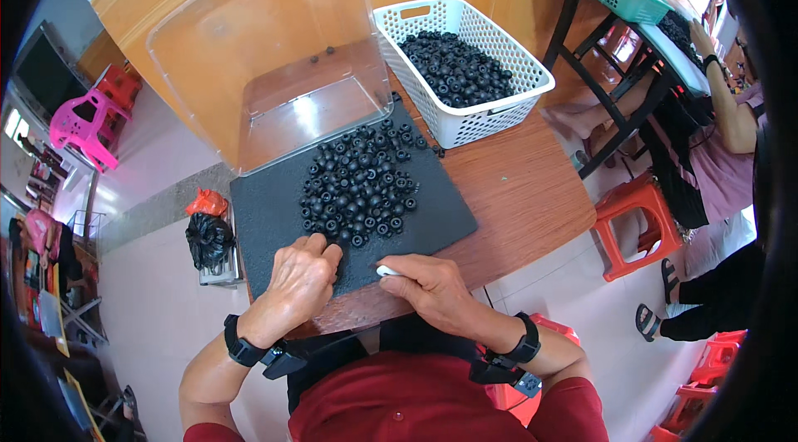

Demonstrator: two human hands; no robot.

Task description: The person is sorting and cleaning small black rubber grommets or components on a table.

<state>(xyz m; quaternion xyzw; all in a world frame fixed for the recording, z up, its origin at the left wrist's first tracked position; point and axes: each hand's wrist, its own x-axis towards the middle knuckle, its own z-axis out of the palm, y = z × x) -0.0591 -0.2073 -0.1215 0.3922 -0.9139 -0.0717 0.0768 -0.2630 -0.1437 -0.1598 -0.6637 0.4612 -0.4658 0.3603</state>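
Note:
Many small black ring-like pieces (pixel 357 184) with holes lie heaped on a dark mat (pixel 440 213). At the heap's near edge is my left hand (pixel 301 276), its fingers curled down and closed. What they hold, if anything, is hidden beneath them. My right hand (pixel 428 288) is to the right, over the mat's near edge, closed on a small white object (pixel 387 271). Only the rounded white end shows between thumb and forefinger, so its kind cannot be told. A gap separates the two hands.
A clear plastic bin (pixel 274 68) lies tipped on its side behind the heap. Right of it stands a white basket (pixel 499 109) full of similar black pieces. The wooden table (pixel 524 184) ends near my body. A red stool (pixel 636 222) and another person (pixel 731 126) are at right.

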